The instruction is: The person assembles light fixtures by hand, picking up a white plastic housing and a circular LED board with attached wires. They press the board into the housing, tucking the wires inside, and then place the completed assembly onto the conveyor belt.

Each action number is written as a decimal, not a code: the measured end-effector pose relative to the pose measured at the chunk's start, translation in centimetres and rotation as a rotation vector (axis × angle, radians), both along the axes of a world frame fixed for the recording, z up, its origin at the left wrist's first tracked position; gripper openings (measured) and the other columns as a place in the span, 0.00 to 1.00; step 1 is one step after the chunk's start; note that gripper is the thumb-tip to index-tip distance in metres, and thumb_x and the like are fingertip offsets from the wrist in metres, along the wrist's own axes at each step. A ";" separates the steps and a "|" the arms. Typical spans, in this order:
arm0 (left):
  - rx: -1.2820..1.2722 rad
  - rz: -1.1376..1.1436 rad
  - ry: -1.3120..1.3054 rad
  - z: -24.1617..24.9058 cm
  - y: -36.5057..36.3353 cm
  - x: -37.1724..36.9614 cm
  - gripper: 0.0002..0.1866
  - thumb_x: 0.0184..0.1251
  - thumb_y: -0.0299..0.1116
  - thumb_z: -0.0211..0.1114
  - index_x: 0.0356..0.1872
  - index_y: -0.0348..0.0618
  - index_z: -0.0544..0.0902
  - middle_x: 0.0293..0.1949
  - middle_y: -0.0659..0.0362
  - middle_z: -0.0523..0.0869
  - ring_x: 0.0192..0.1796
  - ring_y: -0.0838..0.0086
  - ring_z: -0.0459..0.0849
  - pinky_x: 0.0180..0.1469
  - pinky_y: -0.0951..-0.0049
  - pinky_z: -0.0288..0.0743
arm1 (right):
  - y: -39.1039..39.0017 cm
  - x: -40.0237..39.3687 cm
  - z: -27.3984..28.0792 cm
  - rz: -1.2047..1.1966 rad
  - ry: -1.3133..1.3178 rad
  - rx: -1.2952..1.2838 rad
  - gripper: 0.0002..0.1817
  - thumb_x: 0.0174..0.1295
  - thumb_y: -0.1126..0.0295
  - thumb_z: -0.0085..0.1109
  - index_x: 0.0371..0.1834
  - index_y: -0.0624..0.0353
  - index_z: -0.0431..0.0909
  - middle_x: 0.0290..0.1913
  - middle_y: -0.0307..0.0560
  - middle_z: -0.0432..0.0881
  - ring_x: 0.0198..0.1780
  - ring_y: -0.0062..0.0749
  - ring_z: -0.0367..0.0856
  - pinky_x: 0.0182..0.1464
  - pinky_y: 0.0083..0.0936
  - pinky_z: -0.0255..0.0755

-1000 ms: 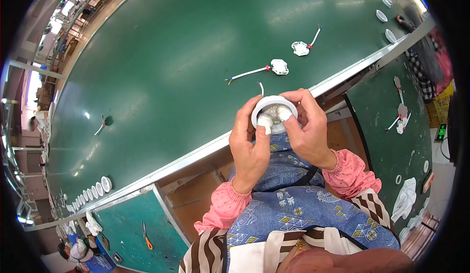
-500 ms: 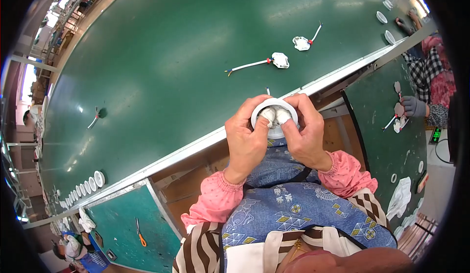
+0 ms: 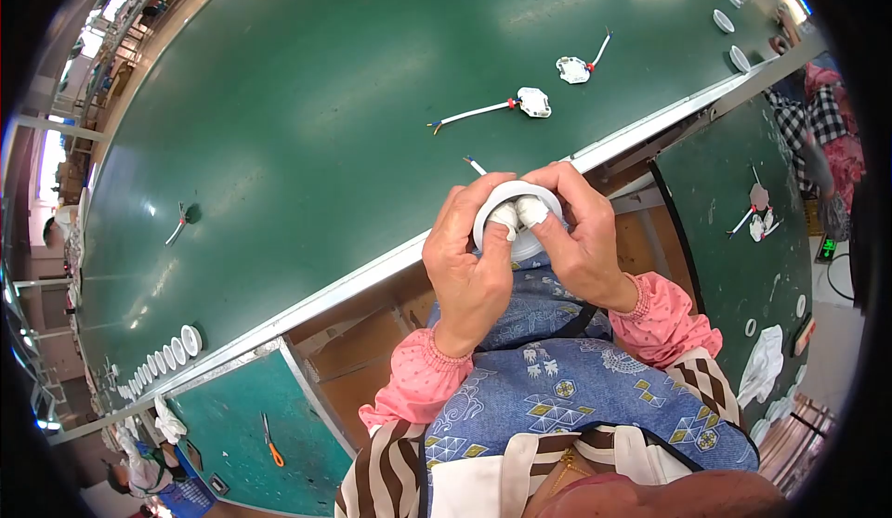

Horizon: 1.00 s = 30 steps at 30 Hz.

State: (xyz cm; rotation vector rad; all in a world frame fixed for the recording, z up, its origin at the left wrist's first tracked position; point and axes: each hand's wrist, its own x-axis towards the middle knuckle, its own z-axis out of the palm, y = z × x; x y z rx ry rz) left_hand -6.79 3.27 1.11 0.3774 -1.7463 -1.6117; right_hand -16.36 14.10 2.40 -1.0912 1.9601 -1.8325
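Between my two hands is a round white lamp housing with a broad rim, held over the bench edge. My left hand wraps its left side and my right hand its right side. Both thumbs, with white coverings on their tips, press down inside the housing. What lies under the thumbs is mostly hidden. A white cable with bare coloured wire ends sticks out beyond my left fingers. Farther up the green bench lie two white circuit modules with white cables and red pieces at the joint.
A row of white housings stands at the left bench edge. Orange-handled scissors lie on the lower left table. At right, another person's gloved hand is near a table with a module and white cloth.
The cable end beyond the housing has swung left and shows more. My hands have shifted slightly, thumbs still inside. The co-worker's gloved hand has drawn away from the modules at right.
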 end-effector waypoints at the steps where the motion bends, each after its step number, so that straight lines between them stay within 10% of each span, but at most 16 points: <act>1: 0.025 0.002 -0.003 -0.2 0.1 0.0 0.17 0.64 0.18 0.60 0.54 0.36 0.84 0.41 0.57 0.83 0.43 0.76 0.81 0.46 0.77 0.74 | -0.1 0.2 -0.3 -0.023 -0.017 -0.022 0.08 0.63 0.79 0.58 0.45 0.67 0.78 0.35 0.48 0.83 0.36 0.27 0.82 0.39 0.26 0.76; 19: 0.263 -0.085 -0.114 0.1 -0.4 -0.4 0.20 0.68 0.20 0.58 0.61 0.34 0.81 0.51 0.55 0.84 0.50 0.76 0.82 0.52 0.76 0.77 | -1.3 0.7 -2.5 -0.133 -0.269 -0.063 0.07 0.69 0.76 0.56 0.46 0.68 0.77 0.40 0.44 0.84 0.39 0.18 0.81 0.39 0.20 0.76; 30: -0.128 0.081 -0.104 -0.4 -0.5 0.0 0.18 0.64 0.18 0.55 0.54 0.35 0.84 0.39 0.51 0.82 0.40 0.65 0.83 0.44 0.68 0.76 | -1.3 -0.1 -1.2 0.021 -0.037 0.063 0.07 0.63 0.79 0.54 0.44 0.66 0.76 0.34 0.50 0.82 0.33 0.27 0.80 0.36 0.27 0.74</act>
